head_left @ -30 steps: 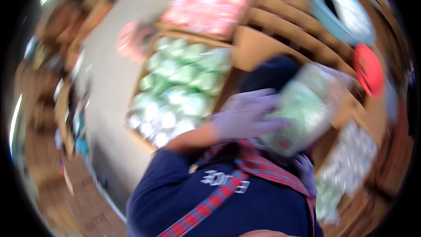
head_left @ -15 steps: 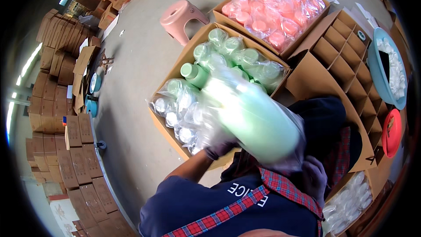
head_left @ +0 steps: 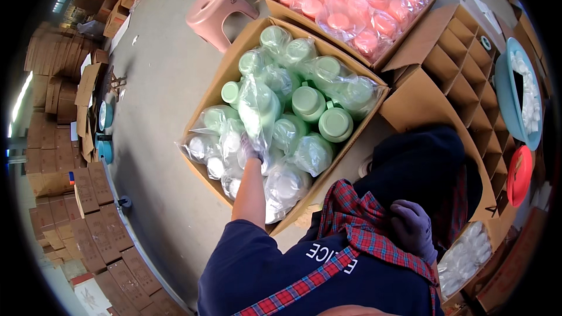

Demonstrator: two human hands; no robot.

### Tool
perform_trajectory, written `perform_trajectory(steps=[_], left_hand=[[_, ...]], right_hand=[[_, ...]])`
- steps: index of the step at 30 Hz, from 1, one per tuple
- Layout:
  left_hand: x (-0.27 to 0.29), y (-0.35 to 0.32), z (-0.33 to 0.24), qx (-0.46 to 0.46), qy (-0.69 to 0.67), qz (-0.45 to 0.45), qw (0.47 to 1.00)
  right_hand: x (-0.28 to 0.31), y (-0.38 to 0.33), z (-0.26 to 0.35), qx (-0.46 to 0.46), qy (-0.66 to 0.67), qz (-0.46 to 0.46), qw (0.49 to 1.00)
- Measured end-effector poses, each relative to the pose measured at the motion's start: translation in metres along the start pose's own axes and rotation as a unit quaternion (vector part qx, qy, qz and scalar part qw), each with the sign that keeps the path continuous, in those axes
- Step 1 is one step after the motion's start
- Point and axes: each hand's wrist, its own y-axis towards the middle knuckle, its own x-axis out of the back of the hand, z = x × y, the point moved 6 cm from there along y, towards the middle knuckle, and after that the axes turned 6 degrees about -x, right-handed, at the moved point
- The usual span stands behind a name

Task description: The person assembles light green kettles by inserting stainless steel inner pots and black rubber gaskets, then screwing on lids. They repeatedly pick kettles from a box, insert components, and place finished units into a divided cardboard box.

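My left hand (head_left: 252, 151), in a thin purple-grey glove, reaches into an open cardboard box (head_left: 202, 102) of bagged bottles. Its fingers, partly hidden by clear plastic, close on the near end of a light green bottle (head_left: 257, 108) in a clear bag. Around that bottle stand several green ones, some with bare round caps such as the capped bottle (head_left: 308, 102) to its right. White-topped bagged bottles (head_left: 287, 187) fill the near side of the box. Over my lap, my right hand (head_left: 413, 228), gloved in purple, has its fingers curled with nothing visible in them.
A box of bagged pink bottles (head_left: 357, 11) adjoins at the back. To the right are a divided carton (head_left: 462, 82), a blue basin (head_left: 509, 93) of white pieces and a red lid (head_left: 520, 175). A pink stool (head_left: 213, 11) stands behind; stacked cartons (head_left: 99, 193) line the left.
The bagged green bottle, held near my lap before, is now in the box with my left hand at it. My right hand has come away from the bottle, and the view has shifted slightly.
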Motion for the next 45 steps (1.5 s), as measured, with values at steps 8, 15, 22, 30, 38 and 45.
perform_trajectory(steps=[8, 15, 22, 30, 38, 45], left_hand=[[-0.038, 0.064, 0.034, 0.132, 0.374, 0.178, 0.901], [-0.027, 0.072, 0.054, 0.071, 0.459, 0.321, 0.825], [-0.021, -0.004, -0.183, -0.138, 0.626, 0.340, 0.687], [-0.083, 0.234, -0.182, -0.094, 0.791, 0.140, 0.588], [-0.169, 0.235, -0.110, -0.136, 0.850, 0.309, 0.404], [-0.085, 0.231, -0.173, -0.133, 0.849, 0.292, 0.421]], right_hand=[[-0.001, 0.014, -0.011, -0.043, 0.017, -0.010, 0.999], [0.004, 0.019, -0.018, -0.050, 0.043, 0.012, 0.998], [0.002, 0.020, -0.020, -0.089, 0.064, 0.000, 0.994], [0.003, 0.031, -0.017, -0.047, 0.089, 0.011, 0.995], [0.002, 0.012, -0.034, -0.083, 0.139, -0.021, 0.987], [0.008, 0.011, -0.036, -0.041, 0.119, -0.026, 0.992]])
